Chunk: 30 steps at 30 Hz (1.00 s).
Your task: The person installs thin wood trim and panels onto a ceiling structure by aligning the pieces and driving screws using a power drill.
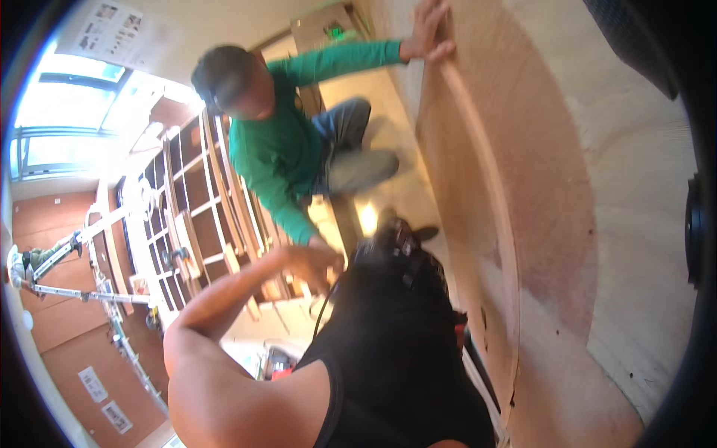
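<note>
My left arm bends at the elbow, and my left hand (pixel 312 267) is in front of my waist, beside a co-worker's lowered hand. Blur and overlap hide my fingers and anything between them. A thin black cord (pixel 323 313) runs down from near this hand along my black top (pixel 396 336). My right hand is out of view. The co-worker in a green long-sleeved top (pixel 280 153) crouches ahead; their other hand (pixel 431 33) lies on the upper end of a curved wooden edge (pixel 485 164).
A large plywood surface (pixel 635 224) with a reddish curved area fills the right side. Timber framing (pixel 213 175) stands to the left behind the co-worker. A ladder (pixel 93 293) and bright windows (pixel 67 112) are farther left. A red and black tool (pixel 280 361) is beside my torso.
</note>
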{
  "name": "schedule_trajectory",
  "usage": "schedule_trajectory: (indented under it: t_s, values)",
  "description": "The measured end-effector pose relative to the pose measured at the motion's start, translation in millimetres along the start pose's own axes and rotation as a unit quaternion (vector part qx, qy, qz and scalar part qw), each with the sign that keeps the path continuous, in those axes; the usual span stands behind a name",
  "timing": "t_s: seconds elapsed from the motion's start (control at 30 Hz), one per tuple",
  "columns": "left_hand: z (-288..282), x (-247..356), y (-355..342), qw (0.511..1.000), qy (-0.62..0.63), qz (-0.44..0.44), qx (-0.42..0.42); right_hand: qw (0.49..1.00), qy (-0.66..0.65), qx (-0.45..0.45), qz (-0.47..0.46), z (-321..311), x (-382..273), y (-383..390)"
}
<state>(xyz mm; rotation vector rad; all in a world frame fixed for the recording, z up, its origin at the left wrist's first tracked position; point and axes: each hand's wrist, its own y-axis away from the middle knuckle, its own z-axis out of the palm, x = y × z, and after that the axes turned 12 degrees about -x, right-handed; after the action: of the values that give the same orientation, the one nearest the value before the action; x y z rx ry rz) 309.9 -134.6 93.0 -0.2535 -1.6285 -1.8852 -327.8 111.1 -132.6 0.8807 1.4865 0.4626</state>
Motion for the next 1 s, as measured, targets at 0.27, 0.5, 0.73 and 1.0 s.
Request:
schedule_trajectory:
  t_s: [0.27, 0.5, 0.73, 1.0]
  values:
    - [71, -41, -87, 0.994, 0.009, 0.059, -0.089, 0.964, 0.246, -0.071, 0.070, 60, -11, -90]
    - [100, -11, -90, 0.998, -0.049, 0.019, -0.032, 0.945, 0.300, -0.118, 0.061, 38, -8, -113]
    - [16, 84, -28, 0.892, 0.074, 0.162, 0.414, 0.933, 0.329, -0.140, 0.048, 39, 8, -122]
    - [-48, 136, -95, 0.916, -0.059, 0.270, 0.291, 0.919, 0.346, -0.169, -0.081, 101, 69, -113]
